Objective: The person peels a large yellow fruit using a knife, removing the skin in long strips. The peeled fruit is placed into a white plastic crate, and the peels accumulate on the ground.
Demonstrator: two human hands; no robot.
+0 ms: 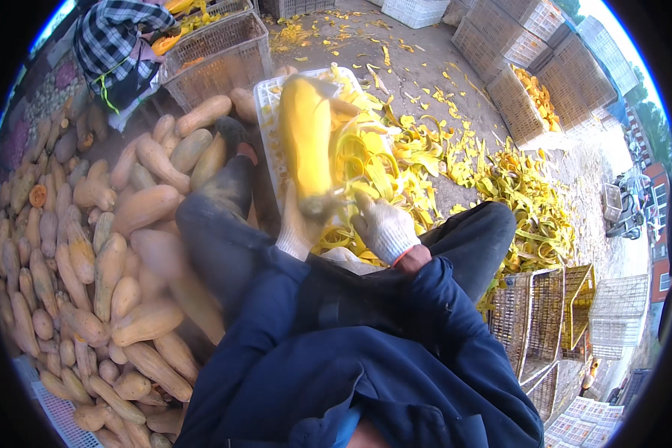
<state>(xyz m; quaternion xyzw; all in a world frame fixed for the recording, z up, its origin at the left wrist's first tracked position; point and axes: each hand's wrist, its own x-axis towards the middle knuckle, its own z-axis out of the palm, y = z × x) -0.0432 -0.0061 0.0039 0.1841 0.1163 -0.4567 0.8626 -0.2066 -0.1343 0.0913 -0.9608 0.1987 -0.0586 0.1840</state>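
Note:
A long squash (305, 134), largely peeled to bright yellow, lies lengthwise over an upturned white plastic crate (266, 120) in front of me. My left hand (295, 227), in a pale knit glove, holds the squash's near end from the left. My right hand (385, 224), also gloved, is closed around a small tool, apparently a peeler (341, 196), at the right of that end; blur hides its blade. Curled yellow peelings (369, 162) cover the crate's right side and hang about my right hand.
Unpeeled squashes (151, 319) are heaped at the left. More peelings (526, 207) spread over the ground at the right. A person in a checked shirt (117, 45) works at the upper left beside a plastic crate (218, 61). Stacked crates (560, 73) stand at the upper right, others (529, 319) at the lower right.

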